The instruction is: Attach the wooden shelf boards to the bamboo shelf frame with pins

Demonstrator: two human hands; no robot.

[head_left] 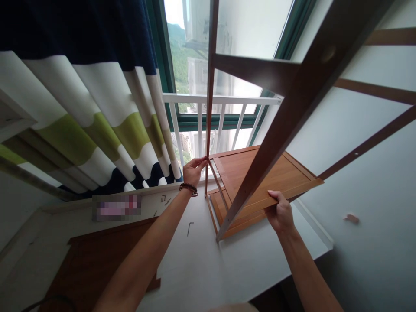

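Head view: upper shelf point(241, 170) spans lengthwise left-right, right grip point(281, 213) clasping it, left grip point(194, 171) pinched at post point(211, 99).

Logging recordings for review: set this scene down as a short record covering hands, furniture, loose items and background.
Left hand: fingertips at the slim upright, beside the upper panel's corner; anything pinched is unclear
Right hand: grips the upper panel's near edge
Furniture: wooden frame standing on the white surface
Loose items: hex key, small screw-like pieces, separate wooden panel
Background: striped curtain, window, white railing
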